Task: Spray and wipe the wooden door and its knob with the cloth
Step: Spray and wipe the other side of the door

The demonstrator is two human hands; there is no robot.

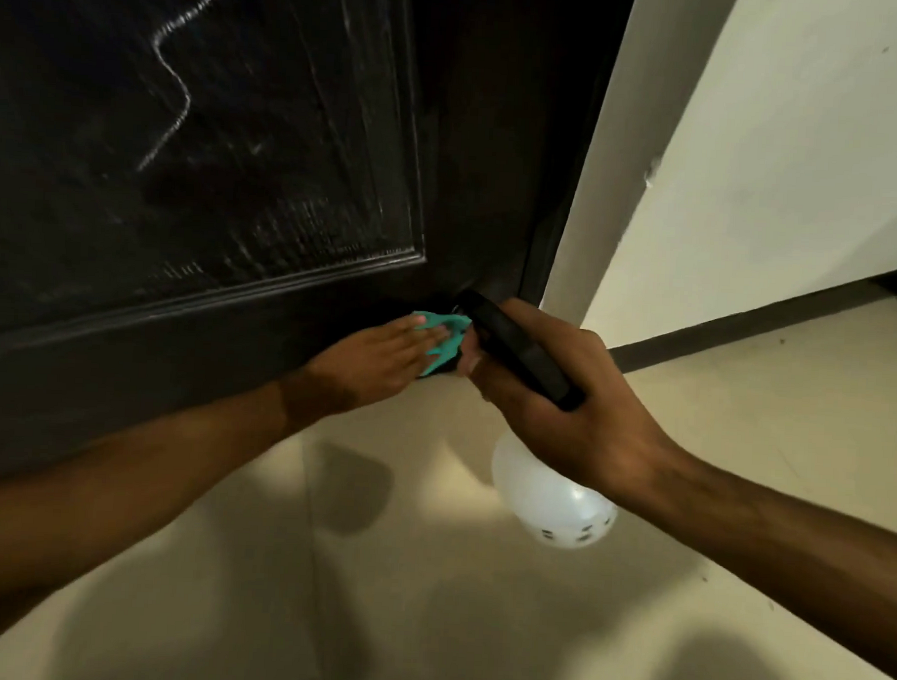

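Nearest, the right hand (pixel 562 396) curls around the spray bottle (pixel 547 493), probably light, slick plastic. Beyond it, the left hand (pixel 379 357), fingers flat, presses the soft cloth (pixel 449 334) against the door (pixel 213 149), low corner.

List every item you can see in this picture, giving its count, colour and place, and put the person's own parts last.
dark wooden panelled door: one, near-black with wet streaks, left and centre.
teal cleaning cloth: one, teal, against the door's lower right corner.
white plastic spray bottle with black head: one, white body and black top, held at right over the floor.
cream wall: one, cream, right.
beige tiled floor: one, beige, below.
dark skirting strip: one, along the wall's foot.
left hand: one, flat on the cloth.
right hand: one, gripping the bottle's head.
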